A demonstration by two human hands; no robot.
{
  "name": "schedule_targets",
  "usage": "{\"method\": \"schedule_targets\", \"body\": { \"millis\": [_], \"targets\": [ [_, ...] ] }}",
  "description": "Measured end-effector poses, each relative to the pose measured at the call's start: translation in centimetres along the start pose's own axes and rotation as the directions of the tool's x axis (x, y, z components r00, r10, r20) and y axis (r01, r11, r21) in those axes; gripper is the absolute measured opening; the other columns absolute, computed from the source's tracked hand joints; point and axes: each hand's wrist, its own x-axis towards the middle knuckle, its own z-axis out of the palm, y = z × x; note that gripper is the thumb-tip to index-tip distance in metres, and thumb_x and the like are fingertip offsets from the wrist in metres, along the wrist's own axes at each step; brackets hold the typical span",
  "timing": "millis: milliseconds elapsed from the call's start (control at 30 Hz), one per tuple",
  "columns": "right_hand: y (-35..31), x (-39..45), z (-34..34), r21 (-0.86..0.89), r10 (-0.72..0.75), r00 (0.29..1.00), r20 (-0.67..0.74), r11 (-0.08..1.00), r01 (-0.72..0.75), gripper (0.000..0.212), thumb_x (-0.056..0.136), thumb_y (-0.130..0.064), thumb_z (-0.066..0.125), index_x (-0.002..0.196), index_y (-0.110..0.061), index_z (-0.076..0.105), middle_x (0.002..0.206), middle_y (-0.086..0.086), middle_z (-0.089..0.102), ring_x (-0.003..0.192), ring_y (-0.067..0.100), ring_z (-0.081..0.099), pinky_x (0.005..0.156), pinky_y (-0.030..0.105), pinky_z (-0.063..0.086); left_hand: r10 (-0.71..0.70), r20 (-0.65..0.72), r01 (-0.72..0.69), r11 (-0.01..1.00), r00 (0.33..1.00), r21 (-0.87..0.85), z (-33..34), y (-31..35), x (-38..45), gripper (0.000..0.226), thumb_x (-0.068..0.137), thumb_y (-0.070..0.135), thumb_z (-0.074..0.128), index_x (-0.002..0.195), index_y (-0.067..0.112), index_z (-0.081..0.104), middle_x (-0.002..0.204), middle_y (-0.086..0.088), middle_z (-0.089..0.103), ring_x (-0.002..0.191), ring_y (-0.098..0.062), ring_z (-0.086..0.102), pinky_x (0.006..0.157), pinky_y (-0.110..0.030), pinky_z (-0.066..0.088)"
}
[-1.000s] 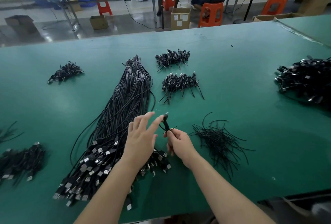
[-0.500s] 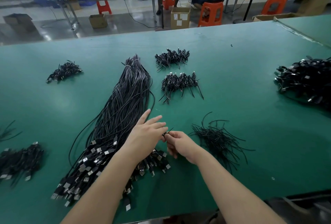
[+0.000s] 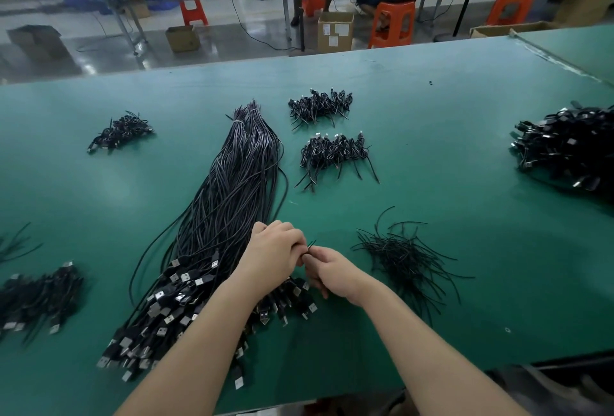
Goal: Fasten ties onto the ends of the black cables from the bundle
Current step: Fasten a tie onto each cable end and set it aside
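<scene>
Both hands meet just right of the cable bundle (image 3: 229, 216), over its plug end. Left hand (image 3: 274, 254) fingers curled, knuckles up, pressed against right hand (image 3: 327, 271); a short black tie (image 3: 311, 243) tip pokes up between them. Both hands seem pinched on the tie and a cable end, but the cable itself is hidden under the fingers. Bundle lies on the green table (image 3: 432, 116), fanned into USB plugs toward the near edge, partly covered by the left forearm. Loose ties pile (image 3: 402, 256) just right of the bundle, beside the right hand. Two finished coil piles (image 3: 320, 105) (image 3: 334, 153) right of the bundle's far tip. Small pile (image 3: 119, 131) left of the bundle, another (image 3: 36, 296) far left near the edge. Big black heap (image 3: 568, 146) well right of the bundle.
</scene>
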Motion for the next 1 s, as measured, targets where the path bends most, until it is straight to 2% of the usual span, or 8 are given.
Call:
{"method": "schedule_targets", "body": {
  "millis": [233,400,533,633,700,767,900,1000],
  "targets": [
    [0.2,0.0,-0.4,0.124,0.025,1.000,0.011,0.992,-0.026,0.024,0.109,-0.021,0.040,0.089,-0.014,0.051,0.054,-0.011,0.036,0.048,0.010,0.037,0.045,0.025,0.033,-0.038,0.119,0.051,0.992,0.992,-0.114,-0.9,-0.4,0.4,0.010,0.096,0.030,0.065,0.102,0.027,0.073,0.103,0.015,0.066,0.107,-0.009,0.050,0.094,-0.034,0.027],
    [0.7,0.3,-0.3,0.022,0.015,1.000,0.001,1.000,-0.015,0.023,0.109,-0.023,0.040,0.094,-0.015,0.056,0.051,-0.013,0.042,0.046,0.012,0.038,0.048,0.027,0.037,-0.207,0.173,0.247,0.935,0.963,-0.255,-1.0,0.2,0.1,0.007,0.094,0.023,0.068,0.089,0.026,0.072,0.088,0.014,0.070,0.096,-0.011,0.061,0.100,-0.038,0.042],
    [1.3,0.6,0.3,-0.097,-0.027,0.997,-0.067,0.995,0.020,0.021,0.104,-0.018,0.041,0.094,-0.021,0.059,0.056,-0.004,0.049,0.044,0.013,0.044,0.048,0.028,0.041,-0.329,0.223,0.383,0.883,0.918,-0.272,-1.0,0.6,0.1,0.013,0.092,0.024,0.070,0.083,0.033,0.068,0.082,0.015,0.070,0.086,-0.008,0.064,0.087,-0.031,0.053],
    [2.2,0.7,1.0,-0.286,-0.146,0.973,-0.181,0.954,0.090,0.011,0.097,-0.017,0.052,0.090,-0.017,0.060,0.063,-0.006,0.055,0.051,0.008,0.046,0.052,0.027,0.040,-0.387,0.254,0.452,0.842,0.886,-0.295,-0.7,0.6,0.1,0.009,0.092,0.025,0.071,0.086,0.032,0.071,0.087,0.014,0.069,0.086,-0.006,0.064,0.077,-0.024,0.050],
    [2.8,0.7,1.7,-0.343,-0.257,0.924,-0.284,0.927,0.152,0.019,0.098,-0.019,0.058,0.079,-0.017,0.055,0.061,-0.008,0.051,0.049,0.005,0.040,0.050,0.024,0.033,-0.404,0.268,0.475,0.825,0.875,-0.307,-0.8,0.6,0.2,0.010,0.091,0.026,0.072,0.084,0.033,0.070,0.087,0.014,0.069,0.086,-0.003,0.063,0.073,-0.021,0.047],
    [3.0,0.6,2.4,-0.392,-0.351,0.867,-0.355,0.897,0.203,0.024,0.099,-0.018,0.058,0.076,-0.020,0.050,0.061,-0.010,0.048,0.050,0.008,0.040,0.049,0.021,0.028,-0.422,0.278,0.495,0.815,0.863,-0.301,-1.1,0.8,0.4,0.012,0.090,0.026,0.073,0.082,0.034,0.070,0.086,0.014,0.070,0.084,-0.002,0.063,0.071,-0.020,0.046],
    [3.2,0.3,3.1,-0.494,-0.461,0.811,-0.360,0.832,0.253,0.020,0.102,-0.012,0.054,0.083,-0.009,0.058,0.070,-0.007,0.050,0.058,0.013,0.039,0.056,0.024,0.027,-0.436,0.276,0.502,0.827,0.857,-0.252,-1.7,1.0,0.8,0.016,0.087,0.026,0.076,0.075,0.033,0.071,0.081,0.011,0.071,0.082,-0.007,0.065,0.071,-0.024,0.050],
    [2.9,0.5,3.1,-0.517,-0.453,0.817,-0.356,0.824,0.231,0.024,0.103,-0.013,0.051,0.082,-0.005,0.058,0.070,-0.003,0.048,0.059,0.018,0.039,0.057,0.027,0.027,-0.436,0.216,0.480,0.845,0.873,-0.234,-1.7,1.3,0.5,0.009,0.087,0.024,0.075,0.080,0.030,0.074,0.084,0.012,0.071,0.086,-0.009,0.065,0.079,-0.028,0.054]
  ]
}}
